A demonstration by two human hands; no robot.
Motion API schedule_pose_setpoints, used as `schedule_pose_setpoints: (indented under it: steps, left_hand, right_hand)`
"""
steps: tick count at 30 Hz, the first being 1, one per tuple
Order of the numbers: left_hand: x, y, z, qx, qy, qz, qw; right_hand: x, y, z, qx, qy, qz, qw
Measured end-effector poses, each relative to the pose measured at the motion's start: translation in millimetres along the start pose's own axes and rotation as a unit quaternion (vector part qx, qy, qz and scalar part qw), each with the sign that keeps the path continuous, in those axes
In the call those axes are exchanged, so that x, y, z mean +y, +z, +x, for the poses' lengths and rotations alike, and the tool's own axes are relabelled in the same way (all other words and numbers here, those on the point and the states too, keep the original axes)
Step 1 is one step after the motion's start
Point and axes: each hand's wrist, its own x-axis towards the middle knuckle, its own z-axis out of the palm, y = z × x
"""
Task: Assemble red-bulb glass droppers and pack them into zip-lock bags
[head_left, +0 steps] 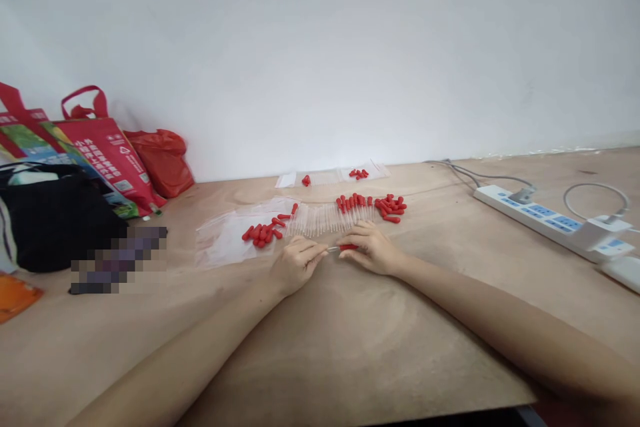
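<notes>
In the head view my left hand (299,263) pinches a thin clear glass dropper tube (333,249), its end pointing right. My right hand (371,250) grips a red rubber bulb (349,247) at that end; whether the tube sits inside the bulb I cannot tell. Just beyond my hands lies a row of clear dropper tubes (315,219), several at its right with red bulbs (354,201) on them. Loose red bulbs (391,205) are heaped to the right of the row. Another heap of red bulbs (261,234) rests on a clear plastic bag (225,233) at the left.
Near the wall lie clear bags (325,177) with a few red bulbs. A white power strip (545,217) with plugs and cables is on the right. Red shopping bags (107,153), a black bag (60,213) and an orange packet (17,297) occupy the left.
</notes>
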Motion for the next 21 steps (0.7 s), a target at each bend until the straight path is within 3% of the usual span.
schedule_pose_setpoints:
  steps: [3,7,10,14,21]
  left_hand:
    - [-14.0,-8.6,0.6,0.051,-0.073,0.072,0.993]
    - [-43.2,-23.4,-1.1,0.091,-0.23,0.185,0.951]
    - [-58.6,-27.8,-0.6,0.053,-0.278,0.243,0.928]
    - [-63.4,-22.5,5.0,-0.024,-0.297,0.313,0.902]
    - [-59.3,-12.9,13.3,-0.122,-0.304,0.347,0.879]
  right_hand:
    - [10.6,-6.6,-4.5,0.039,0.051,-0.041,0.997]
    - [35.9,-19.1,-18.8,0.09,0.153,-0.118,0.977]
    - [53.1,-26.7,-27.0,0.079,0.228,-0.171,0.955]
    - [61.9,-29.7,-29.5,0.055,0.317,-0.209,0.923]
    - [60.3,-28.3,-28.5,0.005,0.354,-0.192,0.915]
